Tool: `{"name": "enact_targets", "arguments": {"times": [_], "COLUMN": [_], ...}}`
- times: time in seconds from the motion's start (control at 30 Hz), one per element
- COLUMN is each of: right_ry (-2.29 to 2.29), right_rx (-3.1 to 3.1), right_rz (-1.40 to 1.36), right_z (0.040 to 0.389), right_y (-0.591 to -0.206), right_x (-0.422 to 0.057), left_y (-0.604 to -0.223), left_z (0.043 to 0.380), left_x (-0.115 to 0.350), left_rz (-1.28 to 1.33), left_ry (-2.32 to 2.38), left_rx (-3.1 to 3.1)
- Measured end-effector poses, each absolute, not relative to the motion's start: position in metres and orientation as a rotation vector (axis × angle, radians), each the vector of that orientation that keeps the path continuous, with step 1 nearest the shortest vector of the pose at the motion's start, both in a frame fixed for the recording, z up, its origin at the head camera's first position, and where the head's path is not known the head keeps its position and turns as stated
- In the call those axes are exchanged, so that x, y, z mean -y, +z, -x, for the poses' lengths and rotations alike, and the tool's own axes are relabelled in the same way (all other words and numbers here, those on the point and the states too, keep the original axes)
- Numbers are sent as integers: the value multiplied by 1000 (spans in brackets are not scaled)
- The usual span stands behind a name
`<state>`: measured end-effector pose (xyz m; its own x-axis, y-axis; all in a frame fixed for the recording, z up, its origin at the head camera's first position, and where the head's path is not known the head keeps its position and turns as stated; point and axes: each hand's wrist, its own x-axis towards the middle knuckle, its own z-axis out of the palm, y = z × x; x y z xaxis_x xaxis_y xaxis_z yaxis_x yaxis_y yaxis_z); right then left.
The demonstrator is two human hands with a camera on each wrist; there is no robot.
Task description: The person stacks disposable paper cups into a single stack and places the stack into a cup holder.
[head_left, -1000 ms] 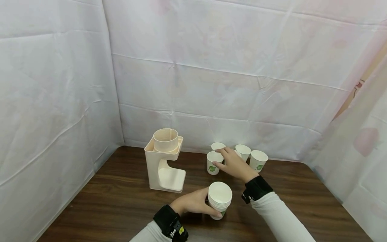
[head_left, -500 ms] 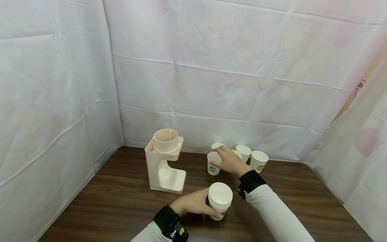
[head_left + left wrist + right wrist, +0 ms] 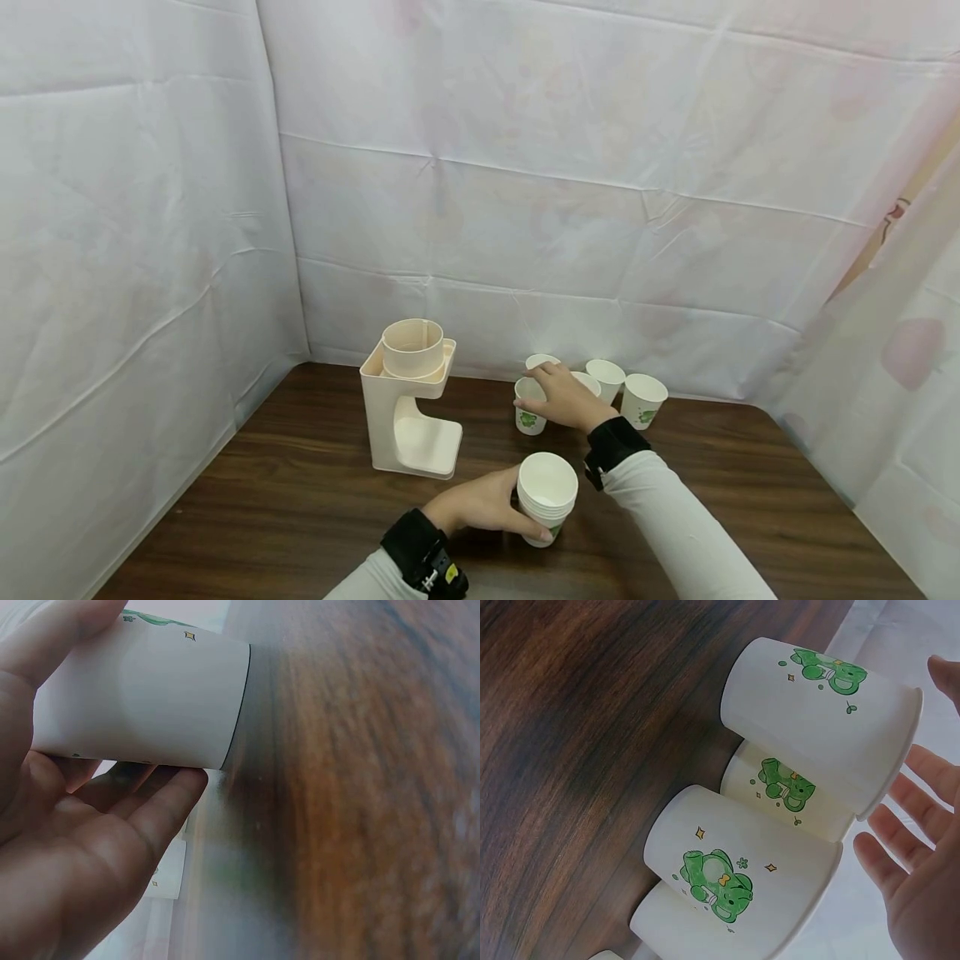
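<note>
Near the front of the table, my left hand (image 3: 480, 503) grips a nested stack of white paper cups (image 3: 549, 493), with the thumb at the front. In the left wrist view the lowest cup (image 3: 150, 697) stands close to the wood. Further back, my right hand (image 3: 568, 400) hovers with spread fingers over a white paper cup (image 3: 529, 417) with a green print. The right wrist view has the fingers (image 3: 896, 840) beyond that cup's (image 3: 817, 712) rim, apparently not gripping it. Other paper cups (image 3: 643, 398) stand beside and behind it, partly hidden by the hand.
A cream-coloured stand (image 3: 382, 425) with a round open holder (image 3: 413, 350) on top and a flat base is left of the cups. White cloth (image 3: 480, 208) hangs behind and along the sides of the dark wooden table (image 3: 262, 500).
My right hand has shifted a little left, over the front-left cup, with its fingers still spread. The left hand and its cup stack have stayed in place.
</note>
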<state>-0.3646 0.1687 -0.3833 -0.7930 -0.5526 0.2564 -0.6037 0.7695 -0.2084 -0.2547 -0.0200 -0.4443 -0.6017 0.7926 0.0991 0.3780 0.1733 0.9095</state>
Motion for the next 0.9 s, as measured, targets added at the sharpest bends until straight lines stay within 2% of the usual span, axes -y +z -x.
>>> {"name": "enact_targets", "arguments": {"times": [0.9], "right_ry": [341], "right_rx": [2837], "right_rz": [-951], "right_z": [363], "right_y": [-381], "right_x": [-167], "left_y": [-443], "left_z": [254], "left_x": [21], "left_rz": [-1087], "left_ry": [1388], "left_rx": [-2077]}}
